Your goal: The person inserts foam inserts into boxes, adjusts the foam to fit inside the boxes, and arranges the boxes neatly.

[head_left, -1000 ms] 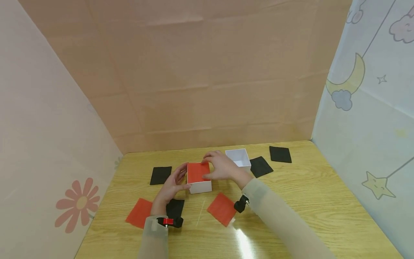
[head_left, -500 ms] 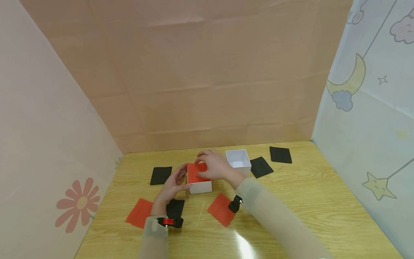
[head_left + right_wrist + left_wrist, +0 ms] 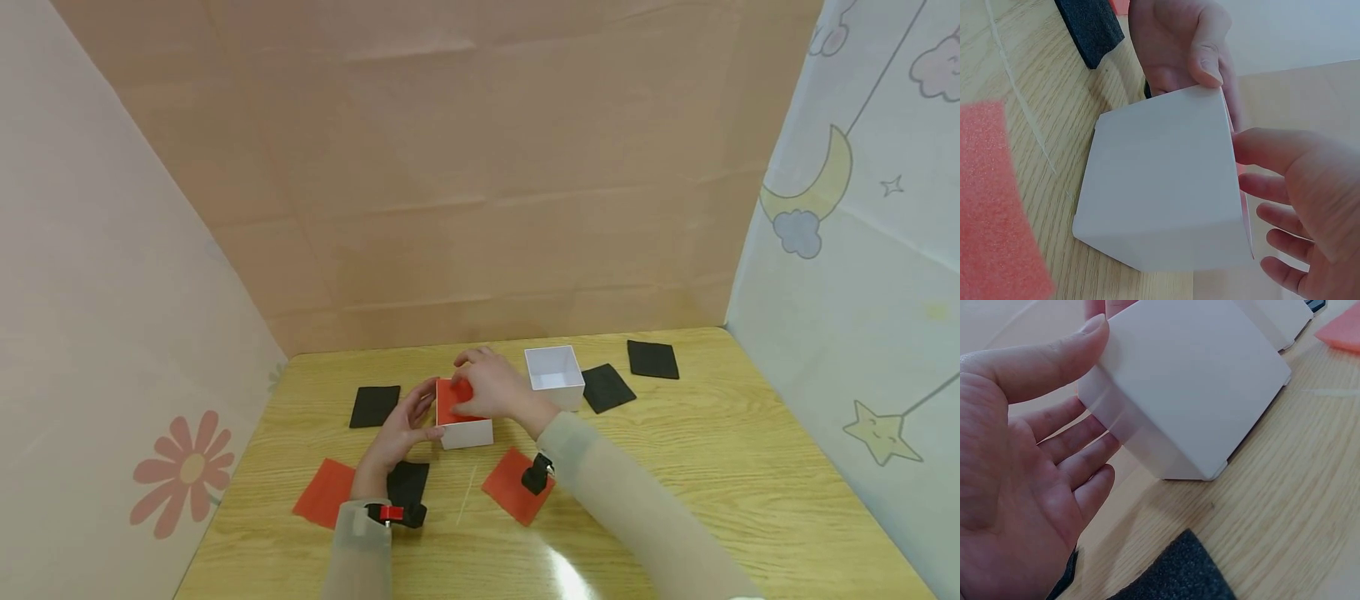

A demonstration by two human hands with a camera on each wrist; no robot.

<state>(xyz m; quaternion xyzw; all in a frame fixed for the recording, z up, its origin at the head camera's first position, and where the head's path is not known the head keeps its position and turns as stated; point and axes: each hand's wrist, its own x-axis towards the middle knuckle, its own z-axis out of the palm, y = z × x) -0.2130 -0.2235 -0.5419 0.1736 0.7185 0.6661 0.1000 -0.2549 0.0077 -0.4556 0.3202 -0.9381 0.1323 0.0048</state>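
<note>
Box (image 3: 465, 421) between both hands (second box (image 3: 556, 375) behind, right)

A wooden table (image 3: 712, 467) carries two white boxes (image 3: 465, 432) (image 3: 555, 373), four black foam squares (image 3: 373, 405) (image 3: 407, 483) (image 3: 607, 387) (image 3: 652, 359) and two red foam squares (image 3: 324, 493) (image 3: 510, 493)

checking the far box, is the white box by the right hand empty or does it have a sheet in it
Empty. In the head view the far white box shows only white inside, while the near box holds a red sheet.
</note>
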